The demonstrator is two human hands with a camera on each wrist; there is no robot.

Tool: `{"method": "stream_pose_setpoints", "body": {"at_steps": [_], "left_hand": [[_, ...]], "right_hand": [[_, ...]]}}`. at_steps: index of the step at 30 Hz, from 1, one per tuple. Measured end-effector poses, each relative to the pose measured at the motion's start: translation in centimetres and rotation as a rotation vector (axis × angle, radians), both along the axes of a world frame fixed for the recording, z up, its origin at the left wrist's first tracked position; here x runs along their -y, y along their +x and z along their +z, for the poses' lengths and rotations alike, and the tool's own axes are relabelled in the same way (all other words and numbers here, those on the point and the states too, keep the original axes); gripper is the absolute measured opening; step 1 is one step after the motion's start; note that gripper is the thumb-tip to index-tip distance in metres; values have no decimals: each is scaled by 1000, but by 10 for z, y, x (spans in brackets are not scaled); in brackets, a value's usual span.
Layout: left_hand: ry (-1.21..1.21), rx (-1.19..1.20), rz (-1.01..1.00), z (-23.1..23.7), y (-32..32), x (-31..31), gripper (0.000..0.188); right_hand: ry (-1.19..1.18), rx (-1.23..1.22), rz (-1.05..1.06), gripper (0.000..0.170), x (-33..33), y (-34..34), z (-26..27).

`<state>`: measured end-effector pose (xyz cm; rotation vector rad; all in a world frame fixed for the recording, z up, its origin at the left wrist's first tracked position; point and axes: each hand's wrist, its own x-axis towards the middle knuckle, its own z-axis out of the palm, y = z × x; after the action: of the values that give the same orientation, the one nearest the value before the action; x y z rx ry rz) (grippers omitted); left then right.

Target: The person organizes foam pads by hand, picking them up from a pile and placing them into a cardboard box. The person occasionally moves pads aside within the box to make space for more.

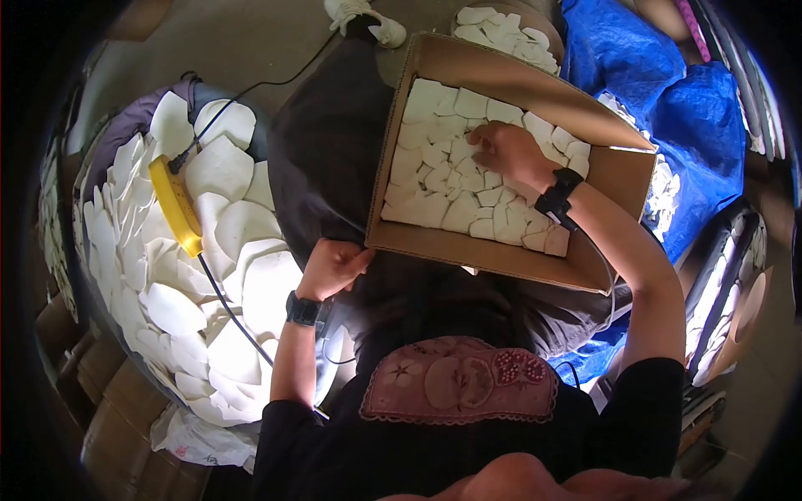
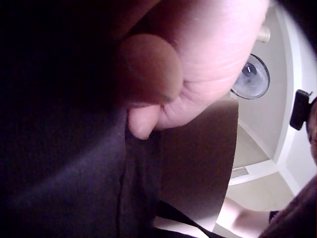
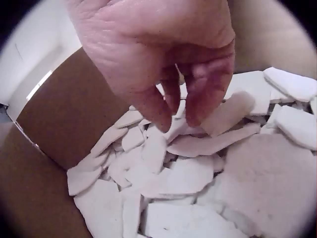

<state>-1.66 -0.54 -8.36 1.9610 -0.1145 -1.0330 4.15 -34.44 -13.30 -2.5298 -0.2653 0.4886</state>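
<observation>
A cardboard box (image 1: 510,260) holds flat, irregular white pieces (image 1: 418,171) fitted closely together, with smaller ones toward the middle. Over these, my right hand (image 1: 514,154) reaches down with bent fingers. In the right wrist view, the fingertips of my right hand (image 3: 181,126) are apart just above small overlapping pieces (image 3: 190,176), with nothing seen between them; contact is unclear. My left hand (image 1: 334,269) rests, loosely curled, on the dark trousers beside the box's near left corner. The left wrist view shows the curled fingers of my left hand (image 2: 148,106) against dark cloth, holding nothing visible.
At left, a large container is heaped with curved white pieces (image 1: 221,167), a yellow corded device (image 1: 177,209) lying on them. Blue sheeting (image 1: 697,125) lies right of the box. Another pile of white pieces (image 1: 505,37) stands beyond it. A cable crosses my right forearm.
</observation>
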Motion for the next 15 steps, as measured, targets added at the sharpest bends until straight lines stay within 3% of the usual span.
{"method": "stream_pose_setpoints", "body": {"at_steps": [4, 7, 13, 15], "left_hand": [[17, -13, -6, -1, 0, 0, 34], [7, -9, 13, 1, -1, 0, 34], [12, 0, -1, 1, 0, 2, 34], [11, 2, 0, 0, 0, 1, 34]], "right_hand": [[68, 134, 143, 39, -5, -11, -1], [-127, 65, 204, 43, -16, -11, -1], [-163, 47, 258, 35, -10, -7, 3], [-63, 73, 196, 24, -8, -8, -4]]}}
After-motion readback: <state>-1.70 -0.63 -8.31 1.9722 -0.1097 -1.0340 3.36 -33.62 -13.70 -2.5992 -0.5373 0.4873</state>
